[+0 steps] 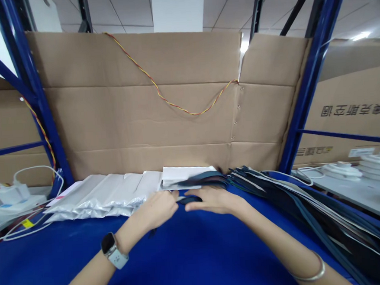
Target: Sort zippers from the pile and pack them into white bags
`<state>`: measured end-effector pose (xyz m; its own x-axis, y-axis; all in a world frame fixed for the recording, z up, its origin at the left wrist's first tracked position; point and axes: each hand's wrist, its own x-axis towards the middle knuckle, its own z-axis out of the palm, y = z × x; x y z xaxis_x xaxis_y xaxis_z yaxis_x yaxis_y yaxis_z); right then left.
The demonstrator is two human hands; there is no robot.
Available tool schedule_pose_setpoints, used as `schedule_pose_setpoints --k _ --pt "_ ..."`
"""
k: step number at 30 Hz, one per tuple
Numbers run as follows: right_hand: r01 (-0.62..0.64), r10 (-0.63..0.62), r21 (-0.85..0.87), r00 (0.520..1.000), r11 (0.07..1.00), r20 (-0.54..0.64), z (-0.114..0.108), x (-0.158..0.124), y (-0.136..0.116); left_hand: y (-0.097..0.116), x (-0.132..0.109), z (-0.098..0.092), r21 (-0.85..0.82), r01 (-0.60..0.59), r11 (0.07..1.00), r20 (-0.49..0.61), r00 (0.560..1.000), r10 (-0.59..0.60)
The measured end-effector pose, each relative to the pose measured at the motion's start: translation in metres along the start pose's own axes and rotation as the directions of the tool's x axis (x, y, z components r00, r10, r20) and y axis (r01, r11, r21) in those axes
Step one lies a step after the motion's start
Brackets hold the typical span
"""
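My left hand is closed in a fist, its fingers wrapped on a dark strap that runs across to the other hand. My right hand curves around the strap's looped part, thumb below and fingers above. A short dark end pokes out below my left wrist. Just behind both hands lies a blurred fan of dark blue-green straps, partly over white paper or packets. Motion blur hides where exactly the fingertips meet the strap.
A long pile of dark straps covers the right side of the blue tabletop. Several white plastic-wrapped packets lie at back left. White plugs and cables sit far left. A cardboard panel rises behind, between blue posts.
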<state>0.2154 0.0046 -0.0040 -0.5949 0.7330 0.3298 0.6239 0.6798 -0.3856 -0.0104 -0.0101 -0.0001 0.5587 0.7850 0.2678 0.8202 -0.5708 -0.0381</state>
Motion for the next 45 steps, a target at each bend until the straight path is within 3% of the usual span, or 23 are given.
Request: schedule_pose_setpoints --k 2,4,6,8,10,13,16,18,21,24,29,33,37,42,45 --pt "-0.068 0.069 -0.064 0.997 0.996 0.028 -0.004 -0.001 0.008 -0.015 0.003 -0.008 0.081 0.043 0.996 -0.022 0.999 -0.042" --pt "-0.148 0.147 0.007 0.987 0.989 0.071 -0.014 -0.001 0.013 -0.028 0.005 -0.018 0.138 0.083 0.987 -0.072 0.995 -0.074" --pt "-0.221 0.158 0.221 0.95 0.95 0.269 -0.024 -0.002 0.013 -0.034 0.005 -0.026 0.143 0.102 0.984 -0.117 0.989 -0.086" --pt "-0.295 0.069 0.49 0.902 0.82 0.426 -0.03 -0.004 0.009 -0.036 0.006 -0.029 0.132 0.123 0.984 -0.15 0.983 -0.102" --pt "-0.289 0.026 0.705 0.933 0.647 0.358 -0.029 -0.004 0.004 -0.033 0.006 -0.027 0.127 0.155 0.98 -0.159 0.978 -0.134" --pt "-0.102 0.132 0.875 0.99 0.473 0.043 -0.018 0.002 -0.002 -0.023 0.008 -0.017 0.132 0.214 0.968 -0.146 0.97 -0.195" --pt "0.07 0.316 0.944 0.932 0.321 -0.177 0.0 0.013 -0.003 -0.005 0.011 0.001 0.071 0.246 0.967 -0.116 0.964 -0.237" --pt "0.101 0.411 0.978 0.896 0.18 -0.169 0.012 0.02 -0.004 0.01 0.013 0.017 -0.047 0.233 0.971 -0.07 0.969 -0.236" --pt "0.049 0.451 0.999 0.892 -0.009 -0.04 0.029 0.027 -0.007 0.032 0.017 0.038 -0.224 0.208 0.952 -0.012 0.976 -0.216" --pt "-0.002 0.49 0.997 0.871 -0.08 0.041 0.044 0.031 -0.01 0.045 0.02 0.052 -0.277 0.211 0.937 0.004 0.976 -0.218" --pt "-0.022 0.584 0.997 0.809 -0.077 0.063 0.057 0.034 -0.012 0.055 0.02 0.062 -0.225 0.151 0.963 0.011 0.988 -0.152" --pt "-0.018 0.574 0.993 0.817 0.12 -0.054 0.056 0.031 -0.008 0.06 0.015 0.06 -0.159 0.032 0.987 0.014 0.999 -0.03" --pt "0.01 0.534 0.967 0.832 0.256 -0.15 0.043 0.024 0.001 0.045 0.019 0.028 -0.214 -0.139 0.967 0.006 0.99 0.144" --pt "-0.162 0.33 0.932 0.943 0.325 0.049 0.022 0.012 -0.005 0.028 0.04 -0.024 -0.524 -0.13 0.842 -0.215 0.977 0.017" --pt "-0.239 0.243 0.874 0.959 0.424 0.144 0.016 0.006 -0.015 0.034 0.049 -0.03 -0.567 -0.256 0.783 -0.227 0.962 0.15"
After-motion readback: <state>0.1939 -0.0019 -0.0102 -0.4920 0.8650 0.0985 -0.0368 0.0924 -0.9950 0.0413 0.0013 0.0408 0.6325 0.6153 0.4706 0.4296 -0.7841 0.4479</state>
